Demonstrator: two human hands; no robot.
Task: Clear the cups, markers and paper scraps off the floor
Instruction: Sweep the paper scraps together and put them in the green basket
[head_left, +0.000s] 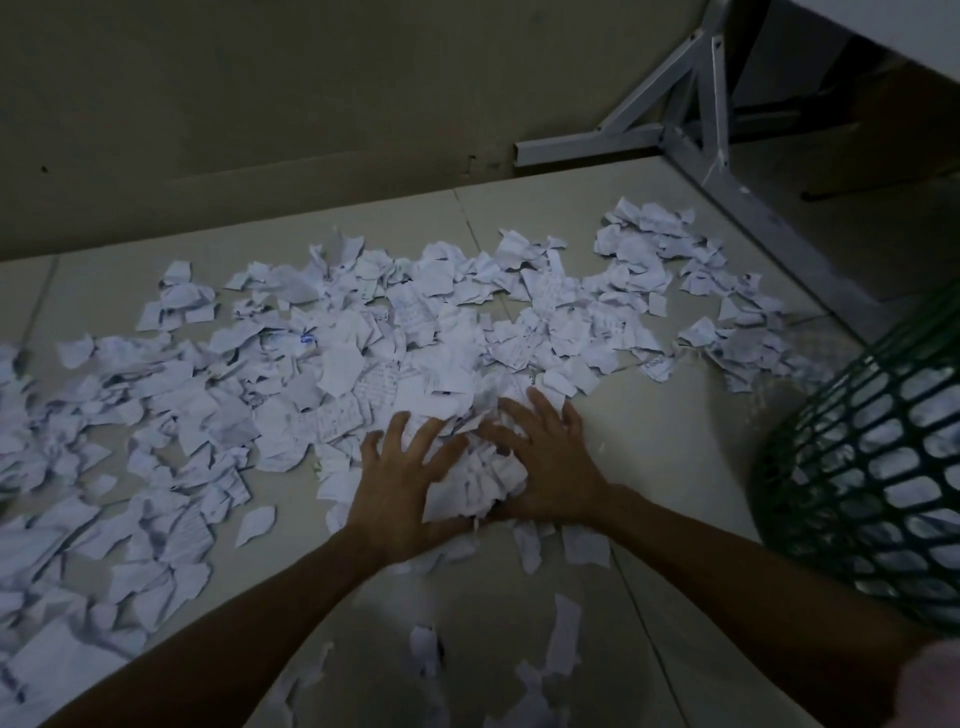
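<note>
A few loose paper strips (563, 634) lie on the tiled floor (665, 447) closest to the camera, between the two forearms. Just beyond them both hands press down on a bunched clump of scraps (480, 480). The left hand (397, 480) has its fingers spread wide and nearly straight over the clump's left side; the right hand (545, 462) lies flat with straight fingers against its right side, so the clump sits between the palms without being gripped by curled fingers. To the right, a dark green lattice basket (862, 483) is tipped toward the hands, with white paper visible through its openings. Farther out, the main spread of torn paper scraps (363, 332) covers the floor from the left edge to the grey metal frame (696, 104) standing by the wall (260, 104).
</note>
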